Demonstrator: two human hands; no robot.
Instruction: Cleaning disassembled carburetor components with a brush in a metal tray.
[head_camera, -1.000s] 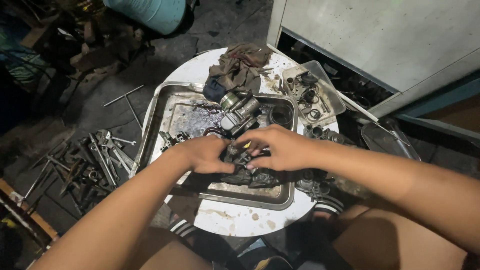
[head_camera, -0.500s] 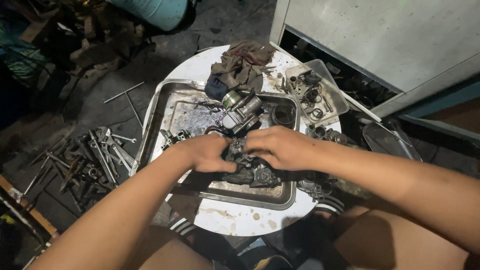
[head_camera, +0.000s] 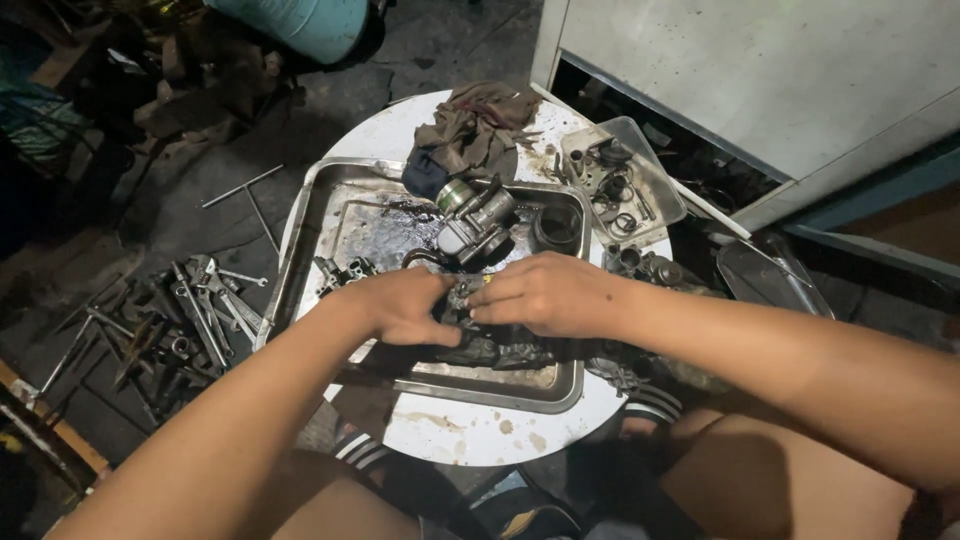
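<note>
My left hand (head_camera: 400, 305) and my right hand (head_camera: 545, 295) meet over a dark, greasy engine part (head_camera: 490, 345) lying in a metal tray (head_camera: 310, 215). Both hands grip that part from opposite sides, fingertips pressed together at its top. Behind them in the tray lies a silver carburetor-like assembly (head_camera: 475, 222), with a black rubber ring (head_camera: 555, 228) to its right and a small metal piece (head_camera: 340, 272) to the left. The tray rests on a round white table (head_camera: 470, 435).
A dirty rag (head_camera: 475, 125) lies at the table's far edge. A clear plastic container (head_camera: 625, 180) of small parts sits at the right. Several wrenches (head_camera: 205, 305) lie on the floor at left. A white cabinet (head_camera: 760, 70) stands behind.
Both hands have stayed on the dark part, shifting slightly and pressing lower onto it. Nothing else has moved.
</note>
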